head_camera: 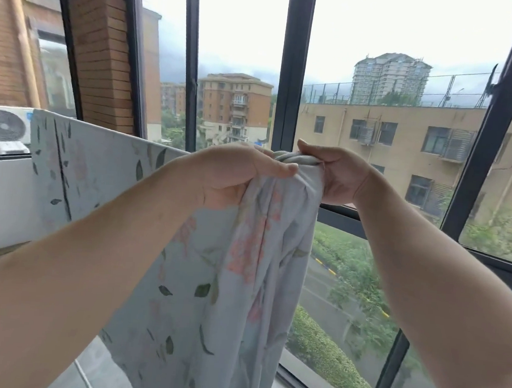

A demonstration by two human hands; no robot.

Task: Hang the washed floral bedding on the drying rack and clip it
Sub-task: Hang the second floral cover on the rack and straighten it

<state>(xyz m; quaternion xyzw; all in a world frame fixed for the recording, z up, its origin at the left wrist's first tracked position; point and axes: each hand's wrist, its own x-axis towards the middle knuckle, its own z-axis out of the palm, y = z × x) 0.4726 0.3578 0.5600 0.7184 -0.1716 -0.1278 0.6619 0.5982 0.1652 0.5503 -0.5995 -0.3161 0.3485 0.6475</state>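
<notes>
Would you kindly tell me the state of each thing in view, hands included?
floral bedding, hanging, spread flat on the left, gathered into a bunch at its right end, no clip in sight.
left hand, gripping the bunch from the left.
right hand, gripping the bunch's top from the right.
air-conditioner unit, behind the left window; running or not, cannot tell.

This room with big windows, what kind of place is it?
Likely an enclosed balcony high up in a flat: tall windows look down on a road, an air-conditioner unit sits outside, and floral bedding hangs drying.
</notes>
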